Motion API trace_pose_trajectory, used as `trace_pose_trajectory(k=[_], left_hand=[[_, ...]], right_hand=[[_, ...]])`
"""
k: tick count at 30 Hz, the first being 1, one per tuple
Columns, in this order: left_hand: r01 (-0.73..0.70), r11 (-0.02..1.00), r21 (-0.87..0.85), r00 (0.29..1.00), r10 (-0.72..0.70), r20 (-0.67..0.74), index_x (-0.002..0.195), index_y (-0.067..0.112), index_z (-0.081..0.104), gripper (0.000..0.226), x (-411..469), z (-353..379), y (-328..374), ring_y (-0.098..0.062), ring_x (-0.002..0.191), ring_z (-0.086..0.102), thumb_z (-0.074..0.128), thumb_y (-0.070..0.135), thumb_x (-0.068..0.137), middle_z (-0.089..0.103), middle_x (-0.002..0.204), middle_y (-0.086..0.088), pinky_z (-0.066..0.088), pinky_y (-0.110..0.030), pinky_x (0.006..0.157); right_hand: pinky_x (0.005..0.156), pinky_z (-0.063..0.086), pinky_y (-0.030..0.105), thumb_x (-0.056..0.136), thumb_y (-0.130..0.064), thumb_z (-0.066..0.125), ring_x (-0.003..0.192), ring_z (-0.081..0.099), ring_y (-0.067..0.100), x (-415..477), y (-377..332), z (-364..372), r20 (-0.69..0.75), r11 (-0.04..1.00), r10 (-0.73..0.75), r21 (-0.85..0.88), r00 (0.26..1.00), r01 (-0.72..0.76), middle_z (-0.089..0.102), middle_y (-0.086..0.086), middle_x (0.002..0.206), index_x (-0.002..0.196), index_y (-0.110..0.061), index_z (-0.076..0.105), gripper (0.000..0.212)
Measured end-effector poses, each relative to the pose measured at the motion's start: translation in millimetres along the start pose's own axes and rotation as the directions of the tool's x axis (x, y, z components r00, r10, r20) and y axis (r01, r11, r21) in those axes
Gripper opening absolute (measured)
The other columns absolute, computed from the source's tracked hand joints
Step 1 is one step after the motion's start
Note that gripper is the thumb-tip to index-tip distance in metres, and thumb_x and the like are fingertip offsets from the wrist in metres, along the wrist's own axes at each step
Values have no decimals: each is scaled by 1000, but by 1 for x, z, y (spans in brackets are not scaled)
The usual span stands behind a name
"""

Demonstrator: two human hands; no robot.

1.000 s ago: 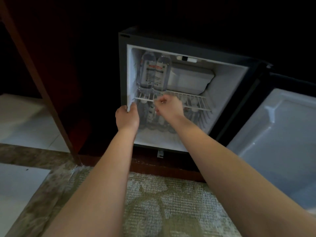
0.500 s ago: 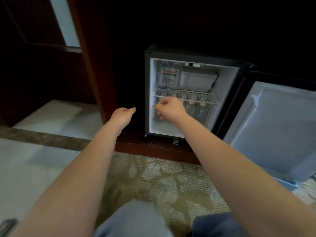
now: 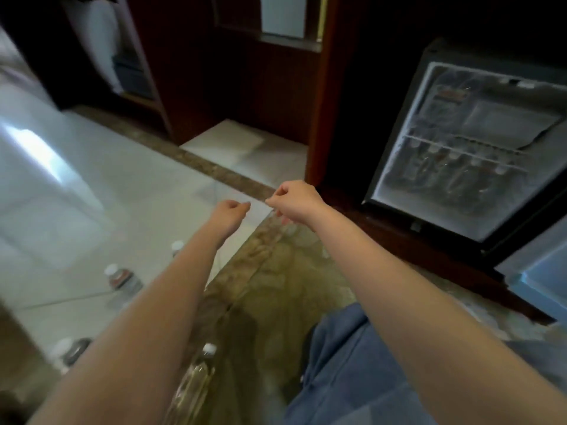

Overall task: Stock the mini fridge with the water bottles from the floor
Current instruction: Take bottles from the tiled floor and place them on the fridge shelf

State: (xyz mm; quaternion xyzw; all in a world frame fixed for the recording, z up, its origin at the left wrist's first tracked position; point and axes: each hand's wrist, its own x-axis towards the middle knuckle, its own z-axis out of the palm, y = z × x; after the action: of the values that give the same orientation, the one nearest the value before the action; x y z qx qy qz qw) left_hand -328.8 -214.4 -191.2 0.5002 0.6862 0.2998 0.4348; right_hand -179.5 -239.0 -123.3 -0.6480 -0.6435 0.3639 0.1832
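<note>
Both my arms reach forward over the floor, to the left of the mini fridge (image 3: 400, 130). My left hand (image 3: 228, 211) hangs over the pale tile floor (image 3: 92, 210) with its fingers loosely curled under and nothing in it. My right hand (image 3: 294, 199) is just beside it, a little farther and to the right, above the edge of the patterned rug (image 3: 276, 286); its fingers are slack, curled downward, and it holds nothing. The two hands are close but apart. The mini fridge stands at the far right inside a dark wooden cabinet (image 3: 322, 118), its door (image 3: 537, 271) swung open to the right. A wire shelf (image 3: 460, 148) crosses the inside; upper bottles (image 3: 451, 108) stand on it at the left, and a lower row of bottles (image 3: 445, 176) stands beneath it, white caps just under the wires. It is too blurred there for me to count them. The water bottles not yet stocked are on the floor at my near left: a red-labelled bottle (image 3: 122, 279) upright on the tile, a white cap (image 3: 177, 247) showing just past my left forearm, a blurred bottle (image 3: 72, 352) nearer the left edge, and a clear bottle (image 3: 196, 381) at the seam of tile and rug, partly hidden by my forearm. My knee (image 3: 352, 363), in blue cloth, is over the rug at the near right.
</note>
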Motion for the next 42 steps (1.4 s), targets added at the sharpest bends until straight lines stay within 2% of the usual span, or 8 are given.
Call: trace_pose_trajectory(k=[6,10,17,20,23,30,37,42], left_hand=[[158,980,118,986,-149,-77,115,-1,60,40,-25,-58,-102,-37,109,57,50,32,94,62,114,-18,45,-43,96],[241,949,201,969,-226,-99,103,-2,64,34,-42,-72,-158,-37,102,59,53,29,93,63,98,-19,46,-40,90],[322,900,292,943,-331,-19,114,4,60,35,-56,-44,-220,-21,90,55,55,31,93,62,106,-11,44,-30,79],[348,860,373,924,-383,22,117,6,59,33,-65,-20,-246,-28,102,58,56,27,91,62,117,-12,47,-35,87],[353,779,518,890,-450,70,131,8,49,54,-72,-2,-280,-32,116,53,58,37,86,55,128,-15,45,-38,96],[516,670,534,787,-617,14,147,8,14,98,-81,37,-327,-38,136,29,74,35,74,26,149,-18,31,-50,109],[455,617,643,818,-575,-27,148,4,8,93,-77,52,-353,-40,135,29,68,31,82,25,149,-20,29,-53,109],[420,611,671,851,-521,-59,142,4,22,73,-72,50,-359,-39,129,40,64,22,85,36,142,-19,36,-51,104]], right_hand=[[82,57,41,90,-28,56,83,70,28,-3,-10,91,200,997,11,-81,980,6,72,14,94,98,-2,66,29],[84,55,42,88,-31,57,88,66,25,-5,-3,134,292,983,19,-178,956,35,69,10,98,101,-9,65,26],[83,48,33,90,-31,59,102,58,24,-15,20,166,427,962,60,-267,902,62,61,8,113,111,-11,60,29],[86,47,32,93,-30,57,105,56,23,-20,32,173,485,947,79,-309,871,86,59,9,120,121,-9,58,36],[86,47,32,93,-30,57,104,56,21,-22,39,177,526,936,93,-337,845,107,59,8,120,121,-10,57,35],[82,44,29,92,-33,56,108,56,24,-22,56,173,529,916,144,-390,836,89,59,8,122,120,-10,59,36],[78,39,27,93,-34,55,99,53,19,-24,74,166,509,915,201,-402,837,24,58,7,121,120,-12,59,35],[81,39,25,92,-36,56,110,55,24,-27,82,166,494,904,220,-428,841,15,59,7,123,119,-13,59,36]])
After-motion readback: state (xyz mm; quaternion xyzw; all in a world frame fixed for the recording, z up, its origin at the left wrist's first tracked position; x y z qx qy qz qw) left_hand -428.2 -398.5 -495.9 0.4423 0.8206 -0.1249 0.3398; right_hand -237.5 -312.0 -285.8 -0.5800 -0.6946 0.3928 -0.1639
